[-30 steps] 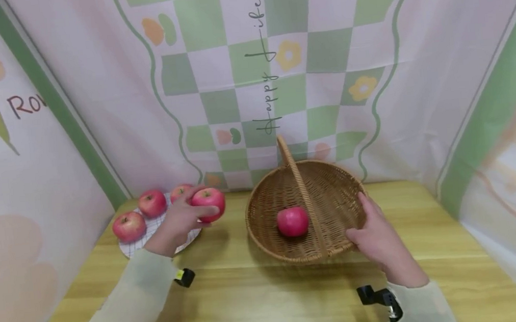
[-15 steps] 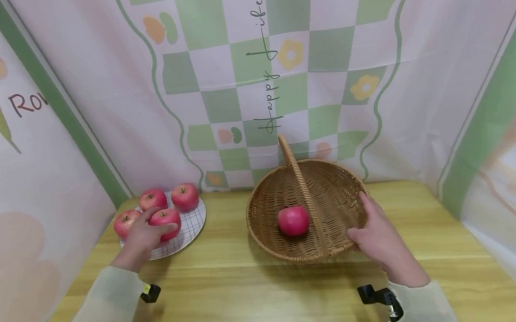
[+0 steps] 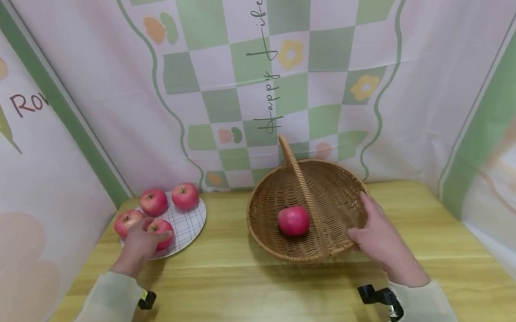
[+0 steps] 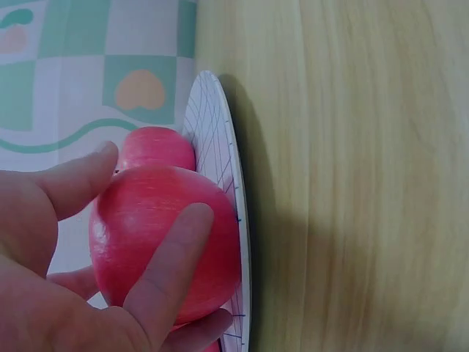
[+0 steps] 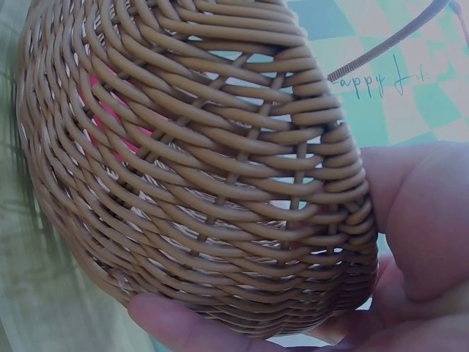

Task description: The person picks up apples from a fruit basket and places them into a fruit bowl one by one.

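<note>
On the round, grid-patterned plate (image 3: 189,223) at the left of the table, my left hand (image 3: 137,244) holds a red apple (image 3: 161,230). The left wrist view shows fingers and thumb spread around this apple (image 4: 157,242), which rests against the plate's surface (image 4: 212,121). Three more apples lie around it: one at the left (image 3: 126,221), one at the back (image 3: 153,202) and one at the back right (image 3: 185,196). My right hand (image 3: 382,239) grips the right rim of a wicker basket (image 3: 334,190). A single deep-pink apple (image 3: 293,221) sits inside the basket.
A yellow wood-grain table (image 3: 251,299) carries everything. The basket's arched handle (image 3: 298,178) rises over its middle. Printed fabric (image 3: 251,80) closes off the back and both sides of the table.
My left hand has carried its apple leftward and down from beside the plate's right edge onto the plate, then slightly nearer the front. The right hand and basket have stayed in place.
</note>
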Demonstrator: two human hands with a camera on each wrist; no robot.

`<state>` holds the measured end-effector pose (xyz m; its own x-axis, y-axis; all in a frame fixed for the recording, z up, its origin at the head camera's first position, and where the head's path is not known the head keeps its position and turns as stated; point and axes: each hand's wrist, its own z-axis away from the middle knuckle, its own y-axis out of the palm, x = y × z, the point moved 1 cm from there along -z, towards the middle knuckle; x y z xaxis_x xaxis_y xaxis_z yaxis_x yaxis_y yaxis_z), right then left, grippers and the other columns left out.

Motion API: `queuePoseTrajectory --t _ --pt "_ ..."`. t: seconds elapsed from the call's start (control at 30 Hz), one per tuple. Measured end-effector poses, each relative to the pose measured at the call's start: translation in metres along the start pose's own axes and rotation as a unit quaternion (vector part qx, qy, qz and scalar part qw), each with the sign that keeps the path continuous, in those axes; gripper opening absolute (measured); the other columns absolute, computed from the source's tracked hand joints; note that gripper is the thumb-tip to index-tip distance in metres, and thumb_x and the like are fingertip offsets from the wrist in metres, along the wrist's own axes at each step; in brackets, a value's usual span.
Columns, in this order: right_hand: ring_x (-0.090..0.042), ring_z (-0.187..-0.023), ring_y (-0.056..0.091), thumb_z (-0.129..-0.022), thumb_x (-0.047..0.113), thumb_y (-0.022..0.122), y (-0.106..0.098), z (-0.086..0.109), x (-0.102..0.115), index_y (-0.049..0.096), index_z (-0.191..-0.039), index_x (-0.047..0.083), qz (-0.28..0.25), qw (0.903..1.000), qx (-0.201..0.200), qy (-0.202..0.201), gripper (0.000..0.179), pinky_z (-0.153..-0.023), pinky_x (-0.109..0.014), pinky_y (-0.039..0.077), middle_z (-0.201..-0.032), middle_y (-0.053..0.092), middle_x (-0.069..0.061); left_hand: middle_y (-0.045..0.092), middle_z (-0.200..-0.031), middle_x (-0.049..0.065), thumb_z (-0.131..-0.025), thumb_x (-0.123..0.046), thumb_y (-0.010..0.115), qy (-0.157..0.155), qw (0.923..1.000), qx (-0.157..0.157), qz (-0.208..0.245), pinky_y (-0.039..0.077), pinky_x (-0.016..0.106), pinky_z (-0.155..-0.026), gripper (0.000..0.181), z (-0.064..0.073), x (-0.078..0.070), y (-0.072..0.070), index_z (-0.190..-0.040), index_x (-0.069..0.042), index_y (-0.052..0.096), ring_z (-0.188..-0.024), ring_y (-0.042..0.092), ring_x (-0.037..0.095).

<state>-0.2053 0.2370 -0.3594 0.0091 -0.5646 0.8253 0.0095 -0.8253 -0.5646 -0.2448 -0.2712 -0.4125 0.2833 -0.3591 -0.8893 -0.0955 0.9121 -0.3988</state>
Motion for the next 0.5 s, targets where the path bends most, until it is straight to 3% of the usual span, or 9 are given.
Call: queuePoseTrajectory --t 0.2,0.3,0.37,0.43,0.5 --pt "-0.055 -0.127 0.035 -0.081 -0.008 0.059 0.000 0.000 0.000 -0.009 -0.159 0.010 0.002 1.0000 0.002 0.002 0.105 -0.060 -0.041 0.058 -0.162 -0.011 -0.023 0.020 -0.156 0.031 -0.090 -0.006 0.072 -0.011 0.9998 0.006 0.016 0.055 0.042 -0.086 0.087 0.002 -0.002 0.000 -0.157 0.003 0.015 -0.130 0.037 0.041" --pt "-0.053 -0.125 0.040 -0.081 -0.007 0.059 0.000 0.000 0.000 -0.009 -0.159 0.011 0.007 1.0000 0.003 0.003 0.105 -0.060 -0.040 0.057 -0.162 -0.012 -0.022 0.022 -0.152 0.035 -0.090 -0.019 0.074 0.010 0.9969 -0.006 -0.077 0.047 0.052 -0.096 0.094 0.008 -0.007 -0.002 -0.157 0.004 0.013 -0.131 0.035 0.045" --pt "-0.052 -0.122 0.043 -0.081 -0.007 0.059 0.000 0.000 -0.001 -0.009 -0.159 0.011 0.005 1.0000 0.003 0.003 0.105 -0.059 -0.039 0.058 -0.162 -0.011 -0.022 0.020 -0.150 0.038 -0.089 -0.030 0.075 0.037 0.9870 -0.018 -0.155 0.039 0.062 -0.100 0.098 0.012 -0.012 -0.004 -0.156 0.005 0.013 -0.131 0.031 0.051" --pt "-0.051 -0.119 0.046 -0.082 -0.007 0.059 0.000 0.000 -0.001 -0.009 -0.159 0.011 0.004 1.0000 0.003 0.003 0.105 -0.059 -0.039 0.058 -0.162 -0.011 -0.022 0.017 -0.148 0.042 -0.087 -0.041 0.074 0.068 0.9678 -0.041 -0.239 0.037 0.067 -0.098 0.104 0.018 -0.019 -0.004 -0.156 0.006 0.012 -0.126 0.035 0.056" --pt "-0.049 -0.116 0.050 -0.082 -0.007 0.059 0.000 0.000 -0.001 -0.008 -0.159 0.011 0.006 1.0000 0.001 0.002 0.104 -0.059 -0.038 0.057 -0.162 -0.011 -0.023 0.013 -0.149 0.043 -0.087 -0.045 0.074 0.089 0.9541 -0.059 -0.280 0.038 0.070 -0.094 0.106 0.023 -0.029 -0.002 -0.156 0.005 0.012 -0.123 0.035 0.060"
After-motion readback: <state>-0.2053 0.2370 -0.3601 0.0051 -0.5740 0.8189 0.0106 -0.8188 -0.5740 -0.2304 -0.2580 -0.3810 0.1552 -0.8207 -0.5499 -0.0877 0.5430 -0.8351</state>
